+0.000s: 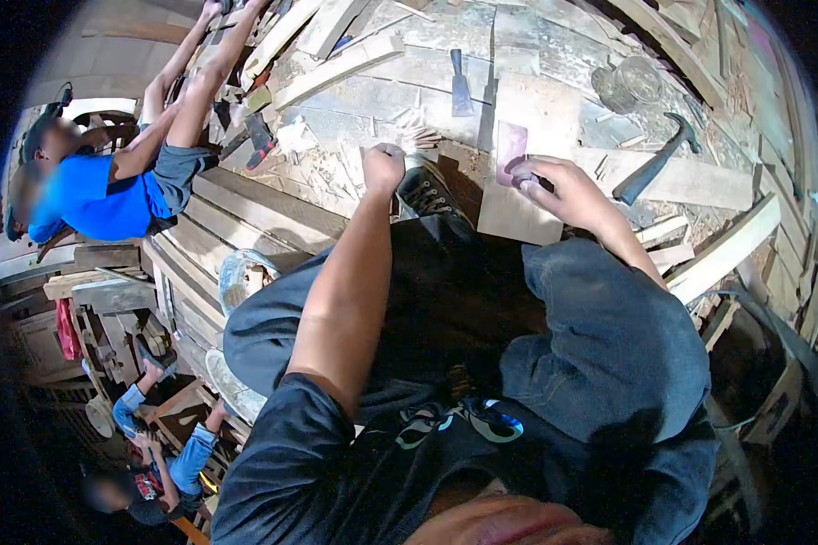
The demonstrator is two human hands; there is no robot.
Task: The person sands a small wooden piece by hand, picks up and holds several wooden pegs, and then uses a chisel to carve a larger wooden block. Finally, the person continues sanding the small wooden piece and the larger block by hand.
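Observation:
My right hand (559,191) is closed over a pale wooden board (541,104), its fingers gripping the lower end of a flat purple rectangular piece (512,145). That piece overlaps the board's face; its exact kind does not show. My left hand (384,167) is curled closed beside the toe of a dark laced shoe (427,193), and I cannot tell whether anything is inside it. Thin wood slivers (418,136) lie just past the left hand. To the right of my right hand rests a claw hammer (659,159) with a dark handle.
A flat-bladed tool (462,86) lies farther out on the plank floor, near a clear round container (638,80). Loose planks (341,71) lie around. A person in a blue shirt (100,195) sits at the left; another person (168,481) sits at lower left.

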